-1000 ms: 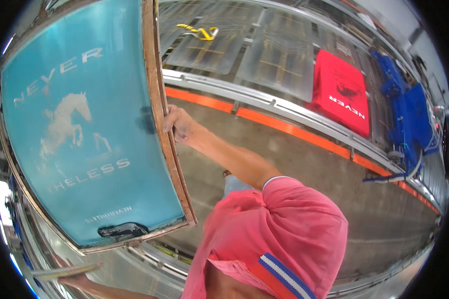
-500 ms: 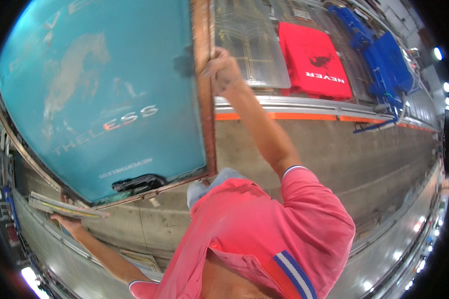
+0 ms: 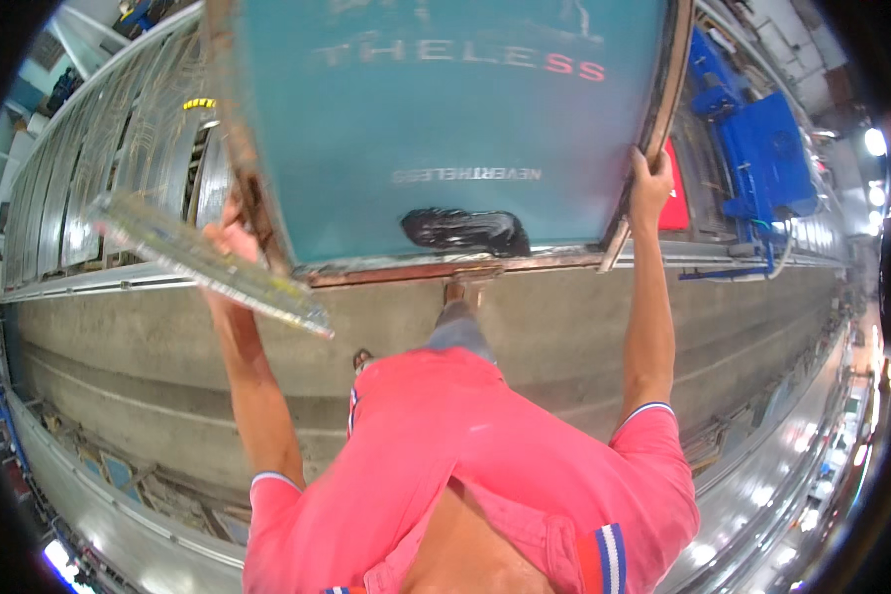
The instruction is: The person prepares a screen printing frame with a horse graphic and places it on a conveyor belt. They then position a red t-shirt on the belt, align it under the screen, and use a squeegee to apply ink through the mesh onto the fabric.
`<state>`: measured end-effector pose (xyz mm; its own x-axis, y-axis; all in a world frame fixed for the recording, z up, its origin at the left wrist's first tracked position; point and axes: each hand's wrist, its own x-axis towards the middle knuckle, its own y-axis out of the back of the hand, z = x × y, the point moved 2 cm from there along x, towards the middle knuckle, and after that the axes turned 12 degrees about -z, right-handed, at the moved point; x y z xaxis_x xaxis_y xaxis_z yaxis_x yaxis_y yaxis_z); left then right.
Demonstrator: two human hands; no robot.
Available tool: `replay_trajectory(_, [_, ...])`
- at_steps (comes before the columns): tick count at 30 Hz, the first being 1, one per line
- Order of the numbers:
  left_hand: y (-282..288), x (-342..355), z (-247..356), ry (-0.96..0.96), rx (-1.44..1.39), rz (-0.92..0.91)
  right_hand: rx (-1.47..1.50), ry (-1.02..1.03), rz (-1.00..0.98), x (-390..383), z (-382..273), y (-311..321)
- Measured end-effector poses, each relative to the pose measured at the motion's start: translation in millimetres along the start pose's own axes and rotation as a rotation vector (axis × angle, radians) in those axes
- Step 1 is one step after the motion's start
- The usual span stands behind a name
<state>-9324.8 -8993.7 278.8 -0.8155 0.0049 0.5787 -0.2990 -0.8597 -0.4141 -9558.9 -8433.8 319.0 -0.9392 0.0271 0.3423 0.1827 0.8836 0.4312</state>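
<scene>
A large screen printing frame (image 3: pixel 396 276) with a teal mesh spans the upper middle, carrying pale lettering. Near its close edge a thick streak of black ink (image 3: pixel 465 230) lies on the mesh. My right hand (image 3: pixel 651 188) is closed round the frame's right side, thumb on top. At the left side my left hand (image 3: pixel 234 236) holds a long, ink-stained squeegee (image 3: pixel 213 265), its fingers also against the frame's left rail. The squeegee hides part of that hand and is slightly blurred.
Beneath and beyond the frame runs a long printing table with a metal edge rail (image 3: pixel 99 286). Red fabric (image 3: pixel 675 188) shows past my right hand, near blue equipment (image 3: pixel 767 148). Behind me is another long bench (image 3: pixel 139 540). A concrete floor (image 3: pixel 554 327) lies between.
The frame has swung from the left to straight ahead, over the table, and now sits more level. Both hands have moved with it; the squeegee came forward in my left hand.
</scene>
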Motion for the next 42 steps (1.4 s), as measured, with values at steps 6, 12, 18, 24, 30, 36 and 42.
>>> replay_trajectory(6, [-151,-9,-120,0.329,-0.186,0.416,0.000,-0.191,0.123,-54,120,147])
replay_trajectory(12, [-206,-19,-188,0.491,-0.128,0.767,-0.144,-0.287,-0.081,-46,190,178])
replay_trajectory(18, [-210,-45,-201,0.555,-0.155,0.828,-0.451,-0.248,-0.151,-61,232,158])
replay_trajectory(24, [-202,-56,-196,0.535,-0.051,0.746,-0.410,-0.329,-0.159,-84,252,139])
replay_trajectory(30, [-197,-56,-191,0.621,0.019,0.839,-0.431,-0.296,-0.133,-92,256,126])
replay_trajectory(36, [-195,-58,-190,0.660,0.060,0.816,-0.464,-0.295,-0.138,-92,249,118])
replay_trajectory(42, [-189,-63,-189,0.691,0.046,0.827,-0.638,-0.289,-0.120,-94,237,108])
